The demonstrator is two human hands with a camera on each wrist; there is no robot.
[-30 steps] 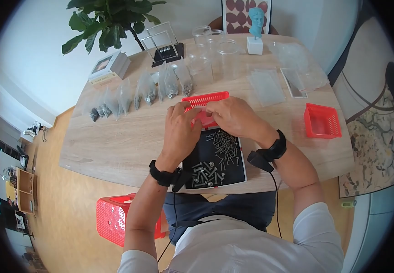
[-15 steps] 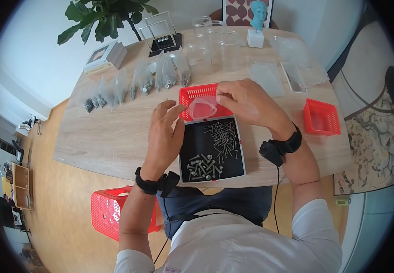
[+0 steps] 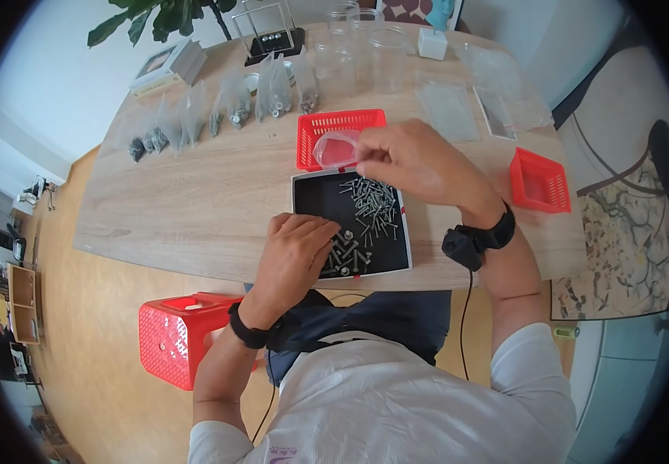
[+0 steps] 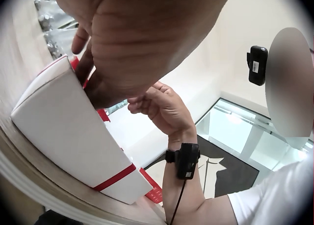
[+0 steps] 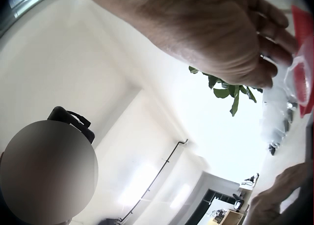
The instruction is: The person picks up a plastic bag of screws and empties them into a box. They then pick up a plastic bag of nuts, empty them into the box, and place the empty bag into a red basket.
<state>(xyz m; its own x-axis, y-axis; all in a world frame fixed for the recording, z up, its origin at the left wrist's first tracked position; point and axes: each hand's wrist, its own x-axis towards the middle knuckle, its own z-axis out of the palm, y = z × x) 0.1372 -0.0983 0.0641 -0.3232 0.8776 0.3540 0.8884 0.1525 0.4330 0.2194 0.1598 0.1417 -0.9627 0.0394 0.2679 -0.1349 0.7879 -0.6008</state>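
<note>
The right hand [image 3: 408,158] pinches the edge of a clear plastic bag [image 3: 336,145] between thumb and fingers, at the three o'clock side of the bag's round, open mouth. The left hand [image 3: 297,251] reaches over the eight o'clock part of a shallow box [image 3: 311,188], fingers close together and bent down among the large bolts [image 3: 346,255]; its fingertips are hidden, so I cannot tell whether they hold one.

Those bolts lie in a loose heap at six o'clock in the box, partly under the hand. A thicker pile of thin screws [image 3: 377,203] sits at two o'clock, just below the right hand. The box has a dark lining and white outer walls.

Right beyond it, at twelve o'clock, stands a red basket [image 3: 342,118], and the clear bag sits inside this. Further out on the desk [image 3: 172,224], a row of filled bags [image 3: 238,104] stands between ten and eleven o'clock from the box. Clear jars [image 3: 388,62] stand at twelve, flat plastic bags [image 3: 449,112] lie between one and two, and a second red basket [image 3: 541,182] is near three. A red stool [image 3: 166,340] stands on the floor at eight o'clock.
</note>
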